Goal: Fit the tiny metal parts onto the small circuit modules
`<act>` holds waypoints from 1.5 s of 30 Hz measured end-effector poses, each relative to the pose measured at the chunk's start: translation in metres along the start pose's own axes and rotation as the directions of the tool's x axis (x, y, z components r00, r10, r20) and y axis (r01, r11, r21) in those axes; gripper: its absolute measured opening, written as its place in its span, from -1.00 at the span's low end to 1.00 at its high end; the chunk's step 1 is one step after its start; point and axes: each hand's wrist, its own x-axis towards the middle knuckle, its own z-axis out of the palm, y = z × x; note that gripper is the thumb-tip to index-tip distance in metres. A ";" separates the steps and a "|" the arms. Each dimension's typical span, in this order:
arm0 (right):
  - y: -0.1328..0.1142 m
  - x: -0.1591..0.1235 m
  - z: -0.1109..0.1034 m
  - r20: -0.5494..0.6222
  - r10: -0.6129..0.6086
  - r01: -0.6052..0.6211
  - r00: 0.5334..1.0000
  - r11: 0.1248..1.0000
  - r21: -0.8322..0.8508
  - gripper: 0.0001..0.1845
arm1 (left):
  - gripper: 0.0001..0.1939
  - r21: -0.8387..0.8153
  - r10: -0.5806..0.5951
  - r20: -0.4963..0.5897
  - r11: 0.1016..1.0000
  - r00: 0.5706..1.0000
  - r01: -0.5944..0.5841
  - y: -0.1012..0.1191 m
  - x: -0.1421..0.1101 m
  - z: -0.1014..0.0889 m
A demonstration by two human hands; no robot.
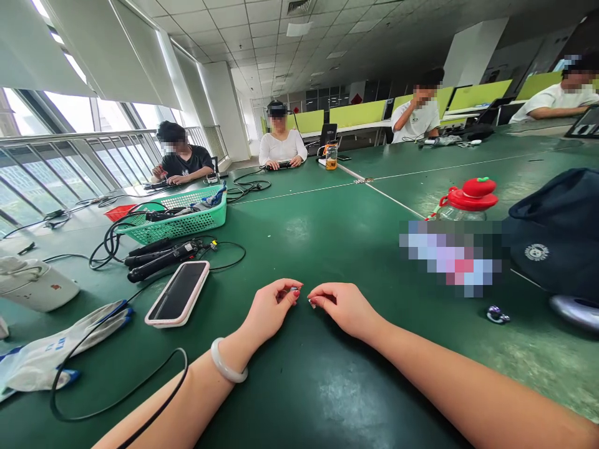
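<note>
My left hand (274, 305) rests on the green table (327, 231) with its fingers curled in a pinch around something tiny that I cannot make out. A pale bangle sits on that wrist. My right hand (339, 305) lies just to its right, fingers curled and fingertips almost meeting the left hand's. It also pinches something too small to name. A phone in a pink case (178, 292) lies face up to the left of my left hand.
A green basket (180, 218) of tools and black cables stands at the left, with black handles (161, 259) in front. White gloves (51, 349) lie near left. A red-lidded bottle (468, 199), a dark bag (556, 231) and a small object (496, 315) are right. Several people sit across the table.
</note>
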 end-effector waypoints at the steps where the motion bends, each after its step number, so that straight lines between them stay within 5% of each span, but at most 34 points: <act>1: 0.000 0.000 -0.001 -0.004 0.005 -0.005 1.000 1.000 0.003 -0.81 | -0.72 -0.008 0.002 0.008 1.000 1.000 -0.002 0.000 0.000 0.000; 10: 0.000 0.000 0.000 -0.045 -0.004 0.005 0.999 1.000 0.016 -0.76 | -0.62 -0.225 0.002 0.145 0.974 0.989 0.031 0.006 -0.003 0.004; 25: -0.002 -0.002 0.002 -0.076 -0.080 0.068 0.994 0.986 -0.154 -0.75 | -0.68 0.095 0.128 0.135 0.985 0.983 -0.141 0.014 -0.008 0.001; 45: -0.004 -0.005 0.009 -0.062 -0.165 0.138 0.984 0.940 -0.311 -0.75 | -0.61 -0.006 0.157 0.140 0.988 0.978 -0.157 0.014 -0.013 0.002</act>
